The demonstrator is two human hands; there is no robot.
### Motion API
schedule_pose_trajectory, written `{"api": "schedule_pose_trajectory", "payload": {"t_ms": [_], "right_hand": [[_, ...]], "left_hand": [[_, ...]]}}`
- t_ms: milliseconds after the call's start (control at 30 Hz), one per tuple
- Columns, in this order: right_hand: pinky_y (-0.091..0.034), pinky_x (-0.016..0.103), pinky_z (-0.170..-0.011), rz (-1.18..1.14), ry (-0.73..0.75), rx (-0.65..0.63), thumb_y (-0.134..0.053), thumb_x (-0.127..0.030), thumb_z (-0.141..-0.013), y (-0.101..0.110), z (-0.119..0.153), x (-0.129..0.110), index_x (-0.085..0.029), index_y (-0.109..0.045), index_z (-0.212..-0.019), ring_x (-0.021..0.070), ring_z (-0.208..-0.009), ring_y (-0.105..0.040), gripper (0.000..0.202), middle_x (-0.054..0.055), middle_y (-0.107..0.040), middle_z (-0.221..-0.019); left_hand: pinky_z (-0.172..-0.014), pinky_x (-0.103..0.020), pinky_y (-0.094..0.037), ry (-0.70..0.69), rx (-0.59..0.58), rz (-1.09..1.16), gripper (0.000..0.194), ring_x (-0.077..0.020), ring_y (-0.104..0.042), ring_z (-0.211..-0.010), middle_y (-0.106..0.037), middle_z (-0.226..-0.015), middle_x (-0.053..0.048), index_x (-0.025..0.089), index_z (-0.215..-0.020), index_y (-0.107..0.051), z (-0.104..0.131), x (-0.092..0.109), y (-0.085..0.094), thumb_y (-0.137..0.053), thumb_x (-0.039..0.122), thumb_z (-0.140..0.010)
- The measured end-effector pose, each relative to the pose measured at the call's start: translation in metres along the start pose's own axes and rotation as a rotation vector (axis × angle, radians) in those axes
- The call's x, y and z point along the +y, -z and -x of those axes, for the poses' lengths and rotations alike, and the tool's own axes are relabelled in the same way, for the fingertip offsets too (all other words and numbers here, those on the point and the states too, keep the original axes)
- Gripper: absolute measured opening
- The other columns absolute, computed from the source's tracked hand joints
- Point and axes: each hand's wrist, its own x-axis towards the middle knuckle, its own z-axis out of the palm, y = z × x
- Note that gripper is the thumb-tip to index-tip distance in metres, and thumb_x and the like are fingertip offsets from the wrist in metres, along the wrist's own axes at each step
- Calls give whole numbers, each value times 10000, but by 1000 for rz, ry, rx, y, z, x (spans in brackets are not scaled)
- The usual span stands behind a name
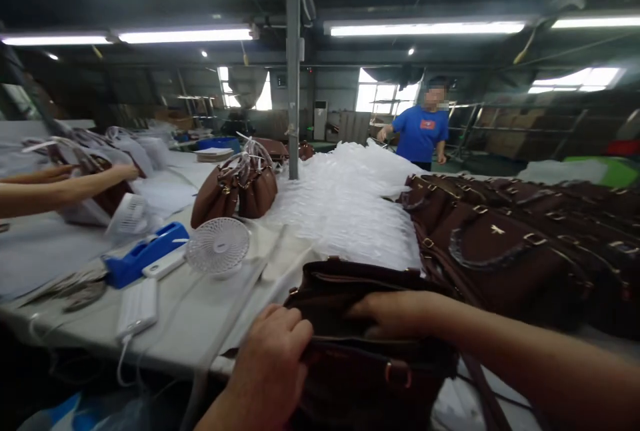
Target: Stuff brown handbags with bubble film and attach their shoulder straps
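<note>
A dark brown handbag (pixel 360 377) stands at the table's front edge with its top wide apart. My left hand (pixel 275 357) grips the near left corner of its rim, fingers curled over the edge. Inside the bag reaches my right hand (pixel 385 314); its fingertips are lost in the dark interior, so whether they hold anything is hidden. Close on the right lies a row of similar brown handbags (pixel 495 237) with gold buckles and plastic-wrapped handles. Behind the bag spreads a heap of white plastic wrapping (pixel 350 211).
To the left are a white fan (pixel 219 245), a blue tape dispenser (pixel 147 254), a white power strip (pixel 137 307) and wrapped brown bags (pixel 237 187). A metal post (pixel 293 71) rises mid-table. Another person's arms (pixel 70 187) work at far left; a person in blue (pixel 420 131) stands behind.
</note>
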Motion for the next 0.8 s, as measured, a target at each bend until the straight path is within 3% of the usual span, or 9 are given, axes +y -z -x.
{"api": "schedule_pose_trajectory", "payload": {"t_ms": [100,200,300,367,467,533,633,733,800], "right_hand": [[-511,280,-909,-21,206,309,-592,-188,-925,7,31,-8,-250,-715,-1178,177,-996,-676,288,11,-744,-1102],[-523,362,-945,73,154,585,-593,-255,-961,-2,57,-4,-191,-692,-1207,235,-1043,-666,272,89,-720,-1148],[-503,455,-1048,77,-19,656,-603,-334,-968,-17,70,13,-131,-631,-1334,306,-1210,-622,420,172,-653,-1332],[-455,485,-1122,54,-21,706,-599,-370,-970,-27,74,22,-113,-613,-1371,324,-1312,-561,477,187,-600,-1420],[-413,498,-1163,33,36,803,-610,-388,-961,-36,77,30,-136,-663,-1327,327,-1338,-535,448,162,-589,-1448],[-396,504,-1171,34,26,839,-598,-390,-968,-40,78,32,-130,-677,-1313,335,-1337,-531,440,163,-587,-1454],[-336,546,-1189,76,-45,826,-579,-422,-972,-43,79,34,-87,-580,-1437,382,-1398,-456,573,186,-522,-1519],[-332,596,-1137,109,-121,798,-589,-474,-954,-40,79,35,-63,-510,-1492,424,-1341,-486,682,226,-564,-1464],[-379,584,-1042,121,-114,757,-559,-465,-972,-35,79,38,-110,-692,-1286,388,-1160,-598,492,202,-714,-1219]], "left_hand": [[-935,-488,-425,35,-53,-21,182,-260,-561,-902,-650,-888,-47,203,-793,-627,0,8,6,-555,39,-765],[-1090,-565,-339,57,-133,-53,175,-250,-602,-953,-668,-926,-28,218,-851,-668,-9,20,17,-588,77,-786],[-1158,-601,-278,37,-229,-80,165,-261,-626,-1055,-695,-1048,-22,246,-890,-712,-28,38,29,-678,147,-761],[-1172,-569,-304,1,-261,-102,188,-287,-594,-1197,-680,-1229,-41,258,-914,-739,-43,52,33,-738,192,-738],[-1189,-525,-343,-49,-283,-138,510,-331,-468,-1399,-533,-1513,-77,292,-1207,-720,-63,71,27,-813,278,-706],[-1212,-538,-327,-56,-322,-158,768,-352,-383,-1475,-407,-1621,-101,296,-1439,-575,-75,79,17,-823,396,-719],[-1220,-549,-322,-14,-379,-186,951,-377,-336,-1505,-332,-1658,-143,250,-1550,-437,-87,85,3,-803,542,-721],[-1173,-537,-382,-8,-374,-206,997,-384,-430,-1434,-465,-1568,-169,205,-1547,-436,-95,88,-4,-825,534,-690],[-1089,-545,-435,-21,-386,-229,775,-382,-550,-1293,-637,-1373,-141,206,-1396,-608,-99,90,-5,-820,492,-707]]}}
